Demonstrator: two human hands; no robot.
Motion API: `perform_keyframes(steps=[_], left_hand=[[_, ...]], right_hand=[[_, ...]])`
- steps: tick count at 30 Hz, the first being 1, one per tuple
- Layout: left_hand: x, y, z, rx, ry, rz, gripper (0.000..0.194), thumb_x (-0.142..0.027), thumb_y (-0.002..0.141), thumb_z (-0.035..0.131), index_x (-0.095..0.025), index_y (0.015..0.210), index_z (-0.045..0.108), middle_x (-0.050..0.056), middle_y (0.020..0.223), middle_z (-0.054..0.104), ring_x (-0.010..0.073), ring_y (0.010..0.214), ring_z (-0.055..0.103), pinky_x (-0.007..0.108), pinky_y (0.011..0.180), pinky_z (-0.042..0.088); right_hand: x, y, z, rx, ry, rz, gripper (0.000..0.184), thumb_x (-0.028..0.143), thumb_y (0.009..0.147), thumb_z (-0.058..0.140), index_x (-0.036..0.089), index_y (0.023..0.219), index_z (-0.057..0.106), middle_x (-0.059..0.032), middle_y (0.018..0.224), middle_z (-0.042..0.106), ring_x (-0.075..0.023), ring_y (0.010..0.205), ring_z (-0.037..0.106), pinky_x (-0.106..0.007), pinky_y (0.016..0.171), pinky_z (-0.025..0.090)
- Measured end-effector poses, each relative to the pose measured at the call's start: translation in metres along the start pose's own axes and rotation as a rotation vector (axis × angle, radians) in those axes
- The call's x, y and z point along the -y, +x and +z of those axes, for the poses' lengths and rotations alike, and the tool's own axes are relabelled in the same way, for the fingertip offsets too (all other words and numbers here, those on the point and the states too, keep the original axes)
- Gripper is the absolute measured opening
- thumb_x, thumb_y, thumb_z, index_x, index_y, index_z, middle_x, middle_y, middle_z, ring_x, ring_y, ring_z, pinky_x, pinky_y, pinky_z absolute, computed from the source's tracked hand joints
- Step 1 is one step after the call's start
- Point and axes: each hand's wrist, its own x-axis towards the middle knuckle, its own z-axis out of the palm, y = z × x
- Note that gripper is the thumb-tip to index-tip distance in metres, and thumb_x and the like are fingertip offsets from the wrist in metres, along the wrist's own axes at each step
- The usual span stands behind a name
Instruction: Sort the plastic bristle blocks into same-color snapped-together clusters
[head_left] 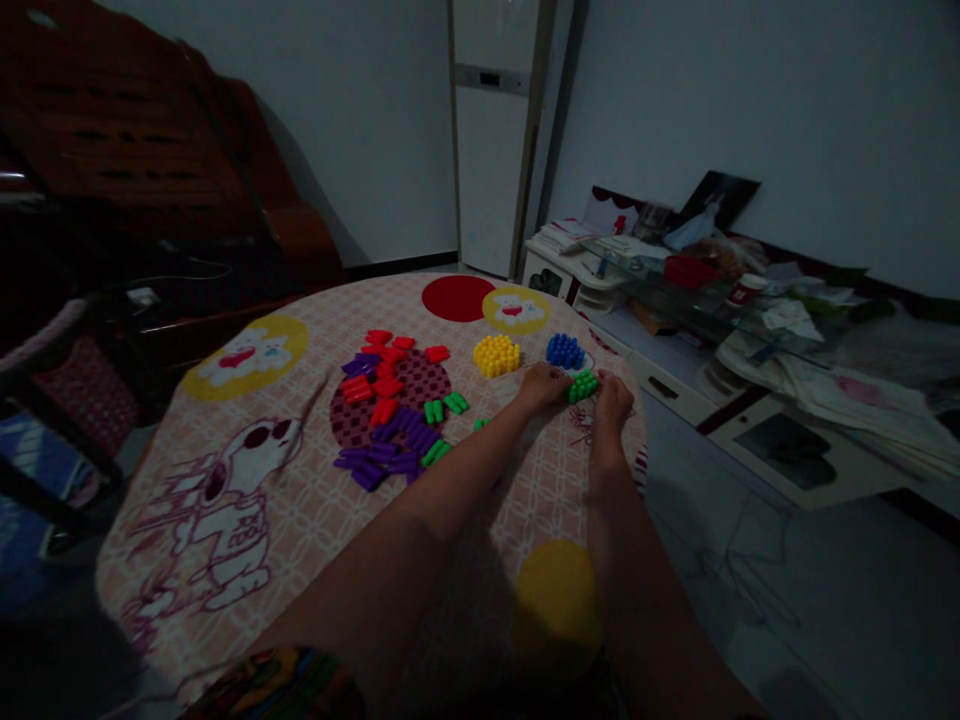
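Note:
Between my two hands sits a cluster of green building blocks [583, 386], low over the right side of the table. My left hand [545, 386] pinches its left side, and my right hand [613, 402] closes on its right side; some fingertips are hidden. Just beyond stands a cluster of blue blocks [565, 351], with a yellow block cluster [496, 355] to its left. Loose red blocks [388, 385], purple blocks [405, 428] and a few green blocks [455, 402] lie scattered to the left, partly hidden behind my left forearm.
A patterned cloth covers the round table [322, 560]. On the right, a low cabinet [675, 390] carries papers, bags and a cup [746, 290]. A wooden bench [247, 190] stands at the back left, and a tall white appliance [489, 170] behind the table.

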Motion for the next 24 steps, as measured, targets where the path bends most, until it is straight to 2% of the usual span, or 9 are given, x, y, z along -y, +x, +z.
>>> perform_keyframes(steps=[4,9,12,15,17,21,24], left_hand=[[-0.003,0.0,0.002,-0.005,0.187,0.057,0.031,-0.034,0.091,0.06,-0.012,0.099,0.082,0.011,0.096,0.078,0.0205,0.092,0.07,0.026,0.081,0.05],[-0.006,-0.003,0.0,0.03,0.285,0.034,0.031,-0.023,0.089,0.056,-0.015,0.107,0.08,0.01,0.107,0.078,0.0205,0.099,0.071,0.025,0.083,0.051],[-0.006,-0.004,0.001,0.078,0.324,0.07,0.031,-0.025,0.083,0.065,-0.016,0.109,0.079,0.009,0.109,0.078,0.0227,0.103,0.07,0.027,0.085,0.052],[-0.006,-0.009,0.006,0.076,0.388,0.117,0.05,-0.036,0.072,0.079,-0.013,0.117,0.074,0.013,0.116,0.075,0.0271,0.107,0.069,0.03,0.09,0.053],[-0.007,-0.013,0.011,0.035,0.427,0.135,0.058,-0.037,0.07,0.082,-0.011,0.12,0.07,0.015,0.123,0.072,0.0286,0.112,0.067,0.031,0.093,0.052],[-0.007,-0.019,0.019,-0.018,0.444,0.17,0.046,-0.027,0.076,0.074,-0.01,0.118,0.068,0.017,0.124,0.07,0.0273,0.114,0.066,0.031,0.096,0.051],[-0.004,-0.018,0.021,-0.035,0.405,0.16,0.042,-0.025,0.075,0.074,-0.01,0.115,0.068,0.017,0.12,0.071,0.0275,0.112,0.066,0.031,0.095,0.051]], right_hand=[[-0.005,0.003,0.002,-0.032,0.019,0.003,0.042,0.051,0.085,0.046,0.018,0.089,0.072,-0.0055,0.087,0.073,-0.0206,0.079,0.064,-0.033,0.078,0.05],[-0.006,0.004,0.002,-0.032,0.008,0.0,0.042,0.049,0.085,0.045,0.018,0.089,0.073,-0.0066,0.089,0.074,-0.0218,0.083,0.066,-0.035,0.082,0.051],[-0.007,0.003,0.002,-0.023,0.008,-0.001,0.044,0.05,0.084,0.044,0.018,0.092,0.073,-0.0074,0.092,0.075,-0.0223,0.086,0.066,-0.035,0.083,0.051],[-0.006,0.003,0.002,-0.033,-0.006,0.009,0.044,0.05,0.084,0.044,0.018,0.09,0.073,-0.0077,0.091,0.075,-0.0224,0.087,0.067,-0.035,0.083,0.052],[-0.006,0.003,0.002,-0.045,-0.013,0.016,0.043,0.05,0.084,0.044,0.018,0.089,0.073,-0.0077,0.09,0.075,-0.0228,0.086,0.067,-0.035,0.083,0.052],[-0.008,0.004,0.002,-0.032,0.006,0.017,0.044,0.051,0.084,0.044,0.019,0.091,0.074,-0.0071,0.092,0.075,-0.0235,0.09,0.068,-0.036,0.085,0.052],[-0.01,0.005,0.002,-0.019,0.009,0.012,0.044,0.051,0.084,0.044,0.019,0.093,0.074,-0.0065,0.094,0.075,-0.0237,0.094,0.068,-0.037,0.087,0.053]])
